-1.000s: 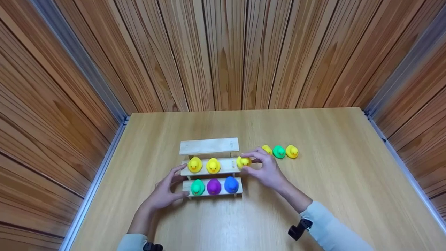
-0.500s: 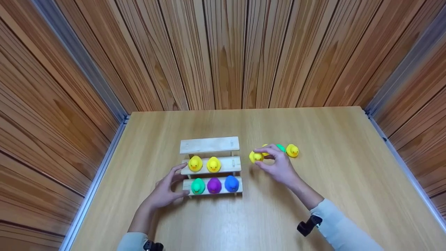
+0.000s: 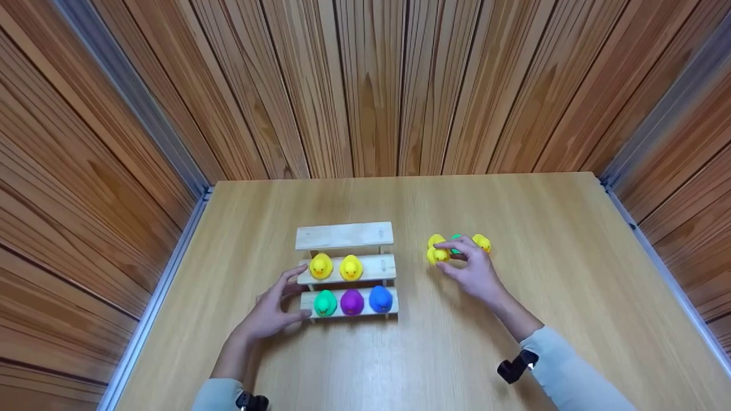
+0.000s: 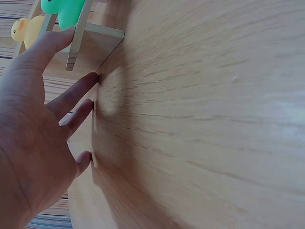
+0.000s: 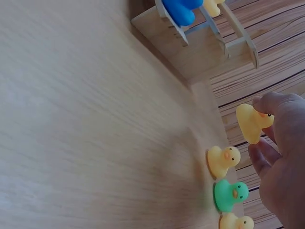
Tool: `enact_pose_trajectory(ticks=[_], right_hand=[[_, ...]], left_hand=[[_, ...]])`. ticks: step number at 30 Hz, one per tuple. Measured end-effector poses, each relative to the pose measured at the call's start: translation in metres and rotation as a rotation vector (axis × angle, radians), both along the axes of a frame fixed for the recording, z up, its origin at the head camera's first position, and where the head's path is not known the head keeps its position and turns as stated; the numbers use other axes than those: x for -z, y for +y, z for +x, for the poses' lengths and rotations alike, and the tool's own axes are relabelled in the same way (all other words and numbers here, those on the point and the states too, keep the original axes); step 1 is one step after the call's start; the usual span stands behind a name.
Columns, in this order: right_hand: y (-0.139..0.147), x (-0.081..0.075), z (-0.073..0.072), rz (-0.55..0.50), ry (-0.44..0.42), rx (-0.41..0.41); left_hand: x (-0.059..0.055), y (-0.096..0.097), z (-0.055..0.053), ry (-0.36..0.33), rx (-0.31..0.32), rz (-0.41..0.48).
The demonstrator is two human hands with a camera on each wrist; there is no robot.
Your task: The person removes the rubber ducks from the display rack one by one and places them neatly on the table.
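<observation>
My right hand point(image 3: 475, 274) pinches a yellow rubber duck point(image 5: 250, 124) between thumb and fingers, held above the table right of a three-step wooden rack point(image 3: 344, 236). Below the held duck in the right wrist view, a yellow duck point(image 5: 220, 162), a green duck point(image 5: 228, 195) and another yellow duck point(image 5: 233, 222) stand in a row, partly hidden by the hand in the head view. At the rack's left end is my left hand point(image 3: 269, 314), fingers spread. Its thumb touches the bottom step beside a green duck point(image 4: 66, 12); the other fingertips meet the table in the left wrist view.
Two yellow ducks point(image 3: 350, 268) sit on the middle step, left and centre. Along the bottom step stand a green, a purple duck point(image 3: 352, 302) and a blue duck point(image 3: 381, 299). Wood-panelled walls point(image 3: 377, 85) surround the table point(image 3: 537, 211).
My right hand has carried the yellow duck from the right end of the middle step rightward, over to the row of ducks on the table. The left hand stays put.
</observation>
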State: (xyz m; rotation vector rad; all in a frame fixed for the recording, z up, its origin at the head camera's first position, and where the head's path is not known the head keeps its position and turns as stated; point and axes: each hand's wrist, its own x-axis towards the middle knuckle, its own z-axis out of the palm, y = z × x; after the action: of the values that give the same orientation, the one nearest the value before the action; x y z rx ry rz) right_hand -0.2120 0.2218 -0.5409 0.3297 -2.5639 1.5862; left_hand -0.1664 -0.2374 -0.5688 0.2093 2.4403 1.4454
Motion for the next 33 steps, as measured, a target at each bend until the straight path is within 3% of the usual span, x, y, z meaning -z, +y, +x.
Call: enact_pose_trajectory(ticks=[17, 23, 33], right_hand=[[0.009, 0.033, -0.002, 0.012, -0.040, 0.023], [0.011, 0.040, -0.002, 0.002, -0.074, 0.032], [0.010, 0.044, 0.000, -0.033, -0.086, 0.034]], left_hand=[[-0.003, 0.001, 0.001, 0.007, -0.006, 0.005], [0.000, 0.001, 0.002, 0.040, 0.019, 0.010], [0.001, 0.000, 0.001, 0.024, 0.022, 0.014]])
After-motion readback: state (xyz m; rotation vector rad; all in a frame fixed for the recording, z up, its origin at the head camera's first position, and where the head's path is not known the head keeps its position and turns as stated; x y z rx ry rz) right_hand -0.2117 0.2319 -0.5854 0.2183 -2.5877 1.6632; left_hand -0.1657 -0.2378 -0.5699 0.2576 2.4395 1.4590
